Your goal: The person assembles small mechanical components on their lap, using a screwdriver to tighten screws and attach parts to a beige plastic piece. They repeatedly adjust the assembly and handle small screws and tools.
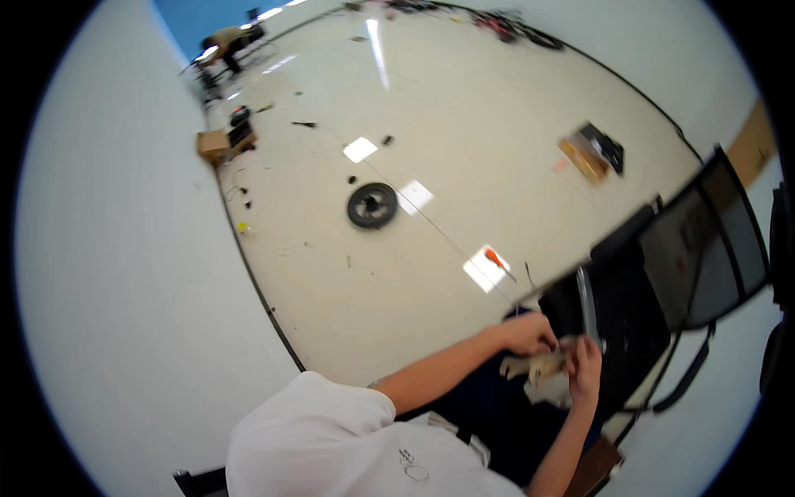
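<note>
Over my lap, my left hand (528, 333) and my right hand (585, 373) are close together, fingers closed on a beige work glove (542, 365). The glove's finger-like ends hang toward the left, below my left hand. Blur hides exactly where my fingertips pinch it. Just beyond my right hand, a silver-grey bar or tube (587, 300) lies along the seat of a black chair (633, 319). Pale cloth or another light thing (548, 392) rests on my dark trousers beneath the glove.
On the tiled floor lie an orange-handled screwdriver (494, 258), a black wheel (372, 205) and small dark parts. A cardboard box (213, 147) stands by the left wall, and a brown-and-black package (592, 153) lies at right. Another person (228, 40) bends over at far left.
</note>
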`<state>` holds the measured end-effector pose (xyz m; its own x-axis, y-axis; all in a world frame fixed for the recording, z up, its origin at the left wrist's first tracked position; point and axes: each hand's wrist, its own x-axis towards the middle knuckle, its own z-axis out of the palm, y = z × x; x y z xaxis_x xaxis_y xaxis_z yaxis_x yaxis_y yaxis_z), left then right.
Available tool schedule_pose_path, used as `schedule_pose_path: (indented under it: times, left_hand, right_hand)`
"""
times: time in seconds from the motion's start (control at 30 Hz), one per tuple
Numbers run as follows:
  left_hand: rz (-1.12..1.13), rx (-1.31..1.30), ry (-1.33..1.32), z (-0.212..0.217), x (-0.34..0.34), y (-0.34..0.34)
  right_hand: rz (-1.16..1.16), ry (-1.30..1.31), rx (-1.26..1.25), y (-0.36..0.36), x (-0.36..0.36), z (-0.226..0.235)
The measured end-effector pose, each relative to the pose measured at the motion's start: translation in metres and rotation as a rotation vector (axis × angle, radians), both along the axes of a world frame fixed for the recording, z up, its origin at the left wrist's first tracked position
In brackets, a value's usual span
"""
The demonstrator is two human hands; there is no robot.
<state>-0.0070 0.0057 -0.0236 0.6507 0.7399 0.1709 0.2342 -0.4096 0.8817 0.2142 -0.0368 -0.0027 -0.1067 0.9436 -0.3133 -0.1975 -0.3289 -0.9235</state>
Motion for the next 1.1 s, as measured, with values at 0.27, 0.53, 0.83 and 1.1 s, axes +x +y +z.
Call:
schedule_pose_path:
  times: [0.27,0.53,0.83,1.1]
  left_hand:
    - [0.175,-0.149,0.077,0.012,-0.008,-0.001]
    - [0.181,-0.133,0.115,0.019,0.003,-0.014]
    - [0.115,-0.240,0.053,0.016,-0.001,-0.005]
    - [0.062,-0.296,0.075,0.021,-0.002,-0.008]
  right_hand:
    - [-0.259,-0.237,0.069,0.000,-0.043,0.018]
    - [-0.608,-0.753,0.419,-0.020,-0.081,0.003]
    - [-0.048,-0.848,0.764,-0.005,-0.044,0.020]
    - [0.300,-1.103,1.102,-0.004,-0.022,0.021]
